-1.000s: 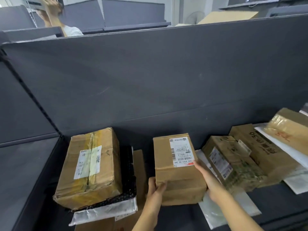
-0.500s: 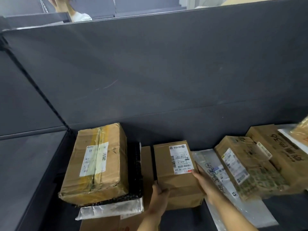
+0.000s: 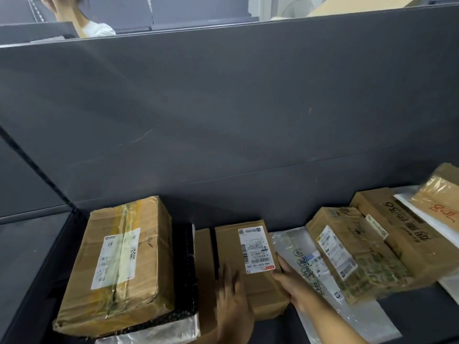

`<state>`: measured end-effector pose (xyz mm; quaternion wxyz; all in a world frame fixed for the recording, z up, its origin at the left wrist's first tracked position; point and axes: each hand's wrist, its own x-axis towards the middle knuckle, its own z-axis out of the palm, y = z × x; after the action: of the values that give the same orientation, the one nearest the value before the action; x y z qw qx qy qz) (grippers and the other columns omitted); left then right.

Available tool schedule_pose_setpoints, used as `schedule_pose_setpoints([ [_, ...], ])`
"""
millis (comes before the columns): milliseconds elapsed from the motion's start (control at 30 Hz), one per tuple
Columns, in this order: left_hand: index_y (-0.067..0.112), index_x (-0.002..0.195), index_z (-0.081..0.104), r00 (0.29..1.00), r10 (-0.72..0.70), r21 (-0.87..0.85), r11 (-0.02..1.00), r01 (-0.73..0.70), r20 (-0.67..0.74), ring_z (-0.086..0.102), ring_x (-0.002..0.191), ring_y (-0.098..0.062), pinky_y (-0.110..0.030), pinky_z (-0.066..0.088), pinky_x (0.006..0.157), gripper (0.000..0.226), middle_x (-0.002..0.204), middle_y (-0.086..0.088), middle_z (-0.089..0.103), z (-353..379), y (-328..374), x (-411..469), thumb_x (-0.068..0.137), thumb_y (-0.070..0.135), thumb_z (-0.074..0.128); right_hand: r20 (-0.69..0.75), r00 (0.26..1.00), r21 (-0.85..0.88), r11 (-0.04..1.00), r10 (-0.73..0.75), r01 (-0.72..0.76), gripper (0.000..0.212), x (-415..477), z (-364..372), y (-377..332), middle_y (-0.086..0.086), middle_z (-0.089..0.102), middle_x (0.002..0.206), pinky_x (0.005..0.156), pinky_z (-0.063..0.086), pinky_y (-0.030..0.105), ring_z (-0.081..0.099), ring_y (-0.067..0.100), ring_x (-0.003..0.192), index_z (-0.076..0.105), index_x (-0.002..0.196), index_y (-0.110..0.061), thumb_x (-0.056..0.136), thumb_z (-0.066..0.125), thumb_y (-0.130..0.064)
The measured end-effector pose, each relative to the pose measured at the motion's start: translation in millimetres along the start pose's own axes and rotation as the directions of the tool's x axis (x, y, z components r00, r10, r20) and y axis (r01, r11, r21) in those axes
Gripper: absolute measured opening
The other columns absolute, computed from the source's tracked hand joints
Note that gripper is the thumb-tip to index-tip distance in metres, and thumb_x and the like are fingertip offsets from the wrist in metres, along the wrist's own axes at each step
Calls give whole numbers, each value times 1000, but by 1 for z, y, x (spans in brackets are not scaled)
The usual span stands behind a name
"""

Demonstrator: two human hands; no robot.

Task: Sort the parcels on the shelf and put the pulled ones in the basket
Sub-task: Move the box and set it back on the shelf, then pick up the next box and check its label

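While both hands bracket the small brown box (image 3: 250, 264), the sorting looks barely under way, judging by how many parcels lie on the dark shelf (image 3: 409, 316). The left hand (image 3: 232, 296) lies flat and spread against the box's near-left top edge, fingers extended, not clasping. The right hand (image 3: 289, 281) presses the opposite side just below the white shipping label (image 3: 255, 249), fingers curled along that edge. Between the two palms the box sits on the shelf, resting rather than lifted as far as I can tell.

Just outside the left hand sits a large taped carton (image 3: 119, 264) on top of a black wrapped packet (image 3: 185, 259). Just outside the right hand lies a clear plastic mailer (image 3: 308, 264), and past it a printed carton (image 3: 352, 254) leaning on another box (image 3: 397, 229). No basket shows, so I cannot tell what has gone into it. Most parcels seem yet to be checked.
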<state>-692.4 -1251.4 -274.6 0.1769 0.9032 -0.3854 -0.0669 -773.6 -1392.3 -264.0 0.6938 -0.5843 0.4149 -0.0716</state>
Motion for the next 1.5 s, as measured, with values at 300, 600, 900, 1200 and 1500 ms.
schedule_pose_setpoints([
  [300, 15, 120, 48, 958, 141, 191, 963, -192, 249, 40, 117, -32, -38, -9, 116, 77, 118, -16, 67, 3, 5, 15, 55, 55, 42, -159, 933, -376, 894, -323, 246, 52, -1, 10, 6, -14, 44, 133, 106, 35, 24, 40, 7, 131, 34, 135, -36, 92, 51, -11],
  [600, 11, 120, 50, 950, 175, 268, 932, -244, 257, 34, 124, -38, -43, -1, 113, 69, 121, -22, 63, 12, 6, 18, 63, 50, 43, 59, 962, -799, 565, -268, 207, 59, 0, 14, 17, -1, -21, 158, 117, 10, 24, -4, 16, 148, 4, 152, -20, 102, 33, -23],
  [900, 13, 98, 77, 943, 208, 342, 893, -291, 260, 67, 100, -40, -41, -9, 116, 67, 106, -20, 71, 18, 4, 23, 60, 53, 38, 44, 985, -858, 499, -165, 122, 63, -18, 11, 14, -2, -21, 158, 119, 16, 43, -6, 24, 148, -1, 152, -25, 101, 34, -31],
  [1200, 13, 153, -1, 906, 46, 318, 928, -195, 422, -12, 146, -36, -51, -7, 116, 81, 159, -18, -11, -9, 23, 19, 87, 55, 19, 8, 993, -787, 612, -118, 79, 60, -62, -8, 42, -9, -10, 160, 119, 15, 35, -2, 17, 148, 2, 151, -35, 100, 32, -39],
  [1500, 15, 152, -2, 946, 167, -38, 986, -163, 277, -10, 148, -25, -43, -6, 119, 76, 160, -6, -7, -5, 91, 12, 93, 43, 37, -547, 800, -607, 775, -247, -176, 95, -91, -89, 43, 9, 27, 152, 101, 40, 39, 31, 30, 138, 20, 151, -18, 74, 45, -68],
])
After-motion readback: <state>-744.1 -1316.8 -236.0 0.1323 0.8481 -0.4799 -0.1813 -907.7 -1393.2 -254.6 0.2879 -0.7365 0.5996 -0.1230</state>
